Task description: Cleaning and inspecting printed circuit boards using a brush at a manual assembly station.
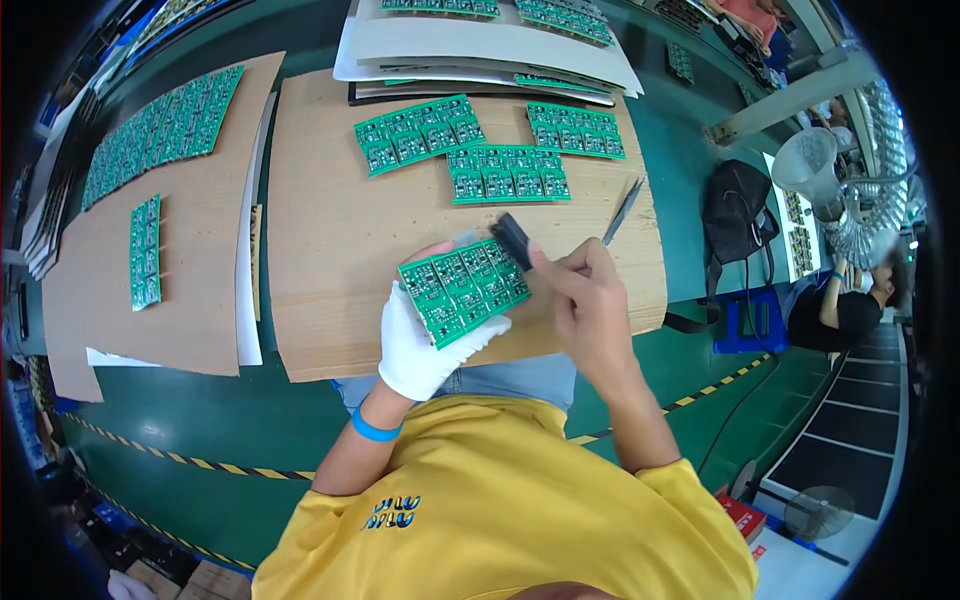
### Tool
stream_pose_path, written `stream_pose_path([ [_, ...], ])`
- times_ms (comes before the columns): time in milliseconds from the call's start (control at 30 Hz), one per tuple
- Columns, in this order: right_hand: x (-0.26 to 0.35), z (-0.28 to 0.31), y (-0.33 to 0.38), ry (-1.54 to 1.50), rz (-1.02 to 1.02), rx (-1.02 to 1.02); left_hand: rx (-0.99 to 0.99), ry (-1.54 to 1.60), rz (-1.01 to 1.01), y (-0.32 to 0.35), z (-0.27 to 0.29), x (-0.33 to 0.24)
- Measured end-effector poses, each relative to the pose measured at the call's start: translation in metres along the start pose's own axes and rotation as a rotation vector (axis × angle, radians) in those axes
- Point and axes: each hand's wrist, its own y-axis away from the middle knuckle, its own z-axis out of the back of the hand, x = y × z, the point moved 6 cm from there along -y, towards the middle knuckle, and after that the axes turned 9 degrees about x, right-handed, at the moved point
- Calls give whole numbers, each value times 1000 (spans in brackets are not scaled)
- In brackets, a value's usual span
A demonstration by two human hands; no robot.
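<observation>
My left hand [412, 350], in a white glove with a blue band at the wrist, holds a green circuit board panel [463, 291] tilted over the cardboard's near edge. Bare and closed, my right hand [587, 300] grips a black brush [511, 240] at the panel's upper right corner. Whether the bristles touch the board I cannot tell. Beyond it, three more panels lie on the cardboard: one at the left [420, 134], one in the middle [508, 174] and one at the right [576, 130]. A pair of tweezers [624, 211] rests to the right.
Cardboard [330, 210] covers the bench before me. At left, a second sheet carries a row of panels [165, 135] and a single panel [145, 252]. White sheets with boards are stacked [480, 45] at the back. A black backpack [740, 210] and a seated person [835, 310] are at right.
</observation>
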Motion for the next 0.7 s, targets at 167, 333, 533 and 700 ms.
stream_pose_path([
  [167,-9,7,0,-5,-19,-29,-20,-88,-13,-2,2,-5],
  [333,49,6,20,-48,230,-32,-23,-10,-43,-5,-5,-10],
  [533,3,16,18,29,75,-36,17,-44,-61,-7,0,-8],
  [700,-12,10,23,28,155,-86,19,-18,-58,0,1,-7],
])
